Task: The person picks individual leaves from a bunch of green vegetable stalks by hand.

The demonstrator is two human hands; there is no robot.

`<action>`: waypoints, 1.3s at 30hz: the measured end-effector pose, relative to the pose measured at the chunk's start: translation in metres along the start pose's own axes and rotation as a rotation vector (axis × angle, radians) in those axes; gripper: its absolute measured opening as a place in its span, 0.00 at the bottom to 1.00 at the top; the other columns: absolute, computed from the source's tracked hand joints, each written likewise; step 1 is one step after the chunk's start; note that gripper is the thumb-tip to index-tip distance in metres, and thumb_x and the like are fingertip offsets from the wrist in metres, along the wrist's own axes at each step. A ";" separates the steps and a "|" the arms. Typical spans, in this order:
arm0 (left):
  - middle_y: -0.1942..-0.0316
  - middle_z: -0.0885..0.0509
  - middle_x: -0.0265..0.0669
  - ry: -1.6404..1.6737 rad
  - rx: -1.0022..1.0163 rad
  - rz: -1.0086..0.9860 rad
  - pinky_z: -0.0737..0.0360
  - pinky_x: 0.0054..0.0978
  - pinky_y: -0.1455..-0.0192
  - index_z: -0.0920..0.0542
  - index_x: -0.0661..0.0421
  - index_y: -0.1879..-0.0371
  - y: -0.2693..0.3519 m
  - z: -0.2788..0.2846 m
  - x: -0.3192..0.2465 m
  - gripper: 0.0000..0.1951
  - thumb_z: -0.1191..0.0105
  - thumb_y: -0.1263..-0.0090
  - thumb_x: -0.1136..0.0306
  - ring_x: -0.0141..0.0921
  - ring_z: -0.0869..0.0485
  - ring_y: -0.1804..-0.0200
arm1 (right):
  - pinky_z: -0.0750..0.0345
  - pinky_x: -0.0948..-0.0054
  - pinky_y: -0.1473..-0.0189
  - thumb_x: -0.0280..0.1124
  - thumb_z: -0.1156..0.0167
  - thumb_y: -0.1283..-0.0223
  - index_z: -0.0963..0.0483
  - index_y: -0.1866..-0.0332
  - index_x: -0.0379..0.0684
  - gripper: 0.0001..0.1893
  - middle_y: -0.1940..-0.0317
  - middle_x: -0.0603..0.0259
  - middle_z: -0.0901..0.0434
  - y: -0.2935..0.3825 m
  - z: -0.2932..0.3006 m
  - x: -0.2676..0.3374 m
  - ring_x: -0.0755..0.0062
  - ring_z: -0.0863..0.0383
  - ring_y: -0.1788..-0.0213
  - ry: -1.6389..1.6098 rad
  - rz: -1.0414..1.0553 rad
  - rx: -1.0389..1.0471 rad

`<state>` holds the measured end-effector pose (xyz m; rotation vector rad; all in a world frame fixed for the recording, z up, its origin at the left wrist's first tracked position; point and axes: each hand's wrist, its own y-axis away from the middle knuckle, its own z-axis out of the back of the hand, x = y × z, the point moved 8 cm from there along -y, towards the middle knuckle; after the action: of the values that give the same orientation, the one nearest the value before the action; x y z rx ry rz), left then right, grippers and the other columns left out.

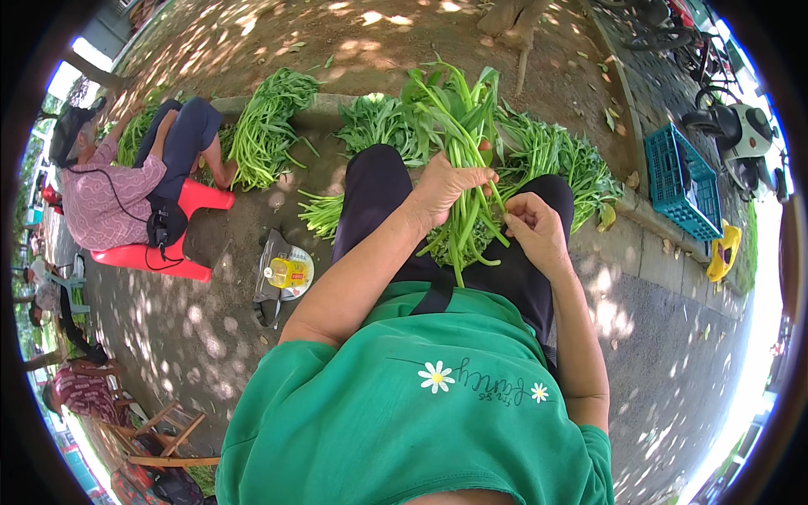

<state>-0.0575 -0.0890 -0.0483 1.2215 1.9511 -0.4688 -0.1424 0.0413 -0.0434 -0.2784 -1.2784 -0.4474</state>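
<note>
My left hand (451,186) grips a bunch of long green leafy stems (466,151), probably water spinach, above my lap; the leaves point away from me and the cut ends hang toward my waist. At the right side of the bunch, my right hand (530,224) pinches one stem (499,235) between thumb and fingertips. Short trimmed green bits (464,249) lie between my thighs, below the bunch. Beyond my knees rest more leafy greens, one heap (379,126) at the middle and another (555,154) at the right. A bundle of stems (322,213) lies beside my left knee.
A person on a red plastic stool (151,255) sits at the left, near a large pile of greens (271,126). A bottle of yellow liquid (287,273) is on the ground at my left. A teal plastic crate (678,183) and yellow bag (724,251) are by the kerb at the right.
</note>
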 end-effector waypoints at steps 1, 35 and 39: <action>0.68 0.19 0.36 0.000 -0.015 -0.002 0.19 0.25 0.64 0.28 0.58 0.48 0.000 0.001 0.002 0.22 0.37 0.41 0.77 0.29 0.18 0.66 | 0.26 0.81 0.67 0.21 0.42 0.43 0.26 0.60 0.33 0.07 0.70 0.66 0.22 0.000 0.002 -0.002 0.84 0.26 0.71 0.047 0.007 -0.006; 0.66 0.19 0.38 -0.076 0.018 -0.069 0.20 0.26 0.63 0.29 0.61 0.46 0.016 -0.003 -0.017 0.24 0.40 0.43 0.81 0.30 0.18 0.66 | 0.26 0.79 0.65 0.27 0.47 0.35 0.26 0.55 0.33 0.09 0.74 0.68 0.23 -0.009 -0.042 0.004 0.81 0.25 0.71 -0.154 -0.036 0.161; 0.68 0.21 0.34 -0.126 -0.037 -0.150 0.20 0.25 0.63 0.27 0.60 0.54 0.016 0.001 -0.020 0.17 0.41 0.43 0.81 0.28 0.18 0.66 | 0.25 0.77 0.62 0.26 0.43 0.40 0.26 0.53 0.33 0.12 0.69 0.64 0.21 -0.011 -0.034 0.009 0.78 0.23 0.67 0.056 0.047 0.072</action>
<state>-0.0385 -0.0942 -0.0319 1.0023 1.9427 -0.5695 -0.1164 0.0151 -0.0443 -0.2336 -1.2282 -0.3662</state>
